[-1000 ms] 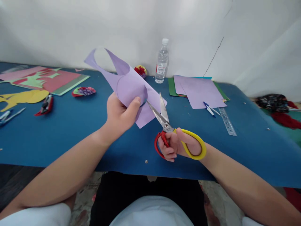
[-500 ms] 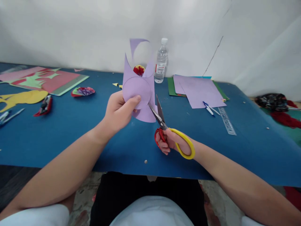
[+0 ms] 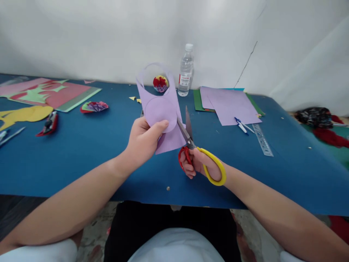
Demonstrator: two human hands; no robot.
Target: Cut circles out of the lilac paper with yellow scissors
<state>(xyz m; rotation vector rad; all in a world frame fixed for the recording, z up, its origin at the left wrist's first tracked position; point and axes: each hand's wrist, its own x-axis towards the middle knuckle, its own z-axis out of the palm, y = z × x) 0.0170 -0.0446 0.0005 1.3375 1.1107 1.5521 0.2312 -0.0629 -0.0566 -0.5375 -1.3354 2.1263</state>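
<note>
Above the blue table (image 3: 109, 140), our left hand (image 3: 143, 140) pinches purple paper (image 3: 170, 141), our right hand (image 3: 199, 161) curls through open scissors (image 3: 190, 143), and a drifting blade (image 3: 183, 131) could nick the circle (image 3: 160, 111).

The lilac paper (image 3: 163, 109), a thin, bent sheet, is held up above the worktop (image 3: 114, 142), with a big round opening at its 12 o'clock end, closed over by a narrow curved strip, a circle outlined at its middle and a flap reaching down towards 6 o'clock. The scissors (image 3: 190, 142) stand open, their metal blades pointing between 11 and 12 o'clock, one tip at the circle's 3 o'clock side, the red loop towards 7 and the larger yellow loop towards 4.
</note>
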